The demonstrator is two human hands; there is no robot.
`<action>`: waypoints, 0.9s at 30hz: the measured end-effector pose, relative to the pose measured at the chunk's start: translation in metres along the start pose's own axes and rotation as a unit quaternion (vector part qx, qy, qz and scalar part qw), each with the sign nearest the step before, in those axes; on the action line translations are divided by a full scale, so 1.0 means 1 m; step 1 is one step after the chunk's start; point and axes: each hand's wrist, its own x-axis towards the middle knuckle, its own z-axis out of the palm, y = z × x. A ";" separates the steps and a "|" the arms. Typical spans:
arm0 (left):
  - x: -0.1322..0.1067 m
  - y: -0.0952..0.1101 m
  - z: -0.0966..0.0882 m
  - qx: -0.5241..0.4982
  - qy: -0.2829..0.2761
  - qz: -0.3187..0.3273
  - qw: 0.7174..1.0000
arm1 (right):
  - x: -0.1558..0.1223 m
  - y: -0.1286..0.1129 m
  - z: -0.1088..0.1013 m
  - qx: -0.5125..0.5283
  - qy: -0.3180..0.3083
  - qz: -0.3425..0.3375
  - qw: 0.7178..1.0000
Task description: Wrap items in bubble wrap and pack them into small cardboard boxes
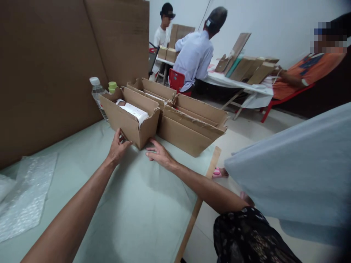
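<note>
A cardboard box (123,116) with an open, torn top stands at the far part of the cloth-covered table. White printed packs (134,110) lie inside it. My left hand (119,149) is at the lower front side of this box, thumb and fingers apart and touching the cardboard. A small dark patch shows between thumb and fingers; what it is cannot be made out. By the box's bottom right corner, my right hand (160,155) rests low with its fingers spread and nothing in them. Two similar boxes stand behind and beside: one open-topped box (186,128) on the right, another box (149,86) behind.
A tall cardboard sheet (55,73) stands along the left. Near it are a plastic bottle (95,91), a green-lidded container (112,87) and bubble wrap (33,193). The table edge (192,223) runs down the right. Beyond, people sit at another table (241,84) with boxes.
</note>
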 end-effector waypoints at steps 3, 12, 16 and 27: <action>0.001 0.000 0.002 0.011 -0.024 -0.003 1.000 | 0.004 0.002 -0.002 0.015 0.010 0.021 1.000; -0.016 -0.017 0.004 0.145 -0.055 0.027 0.988 | 0.005 0.009 -0.006 0.055 0.036 0.040 0.997; -0.063 -0.017 0.016 0.244 -0.083 0.066 0.964 | 0.006 0.010 -0.005 0.013 0.072 -0.001 0.997; -0.245 0.021 0.022 0.491 -0.211 0.133 0.835 | 0.005 0.002 0.002 -0.116 0.017 -0.073 0.990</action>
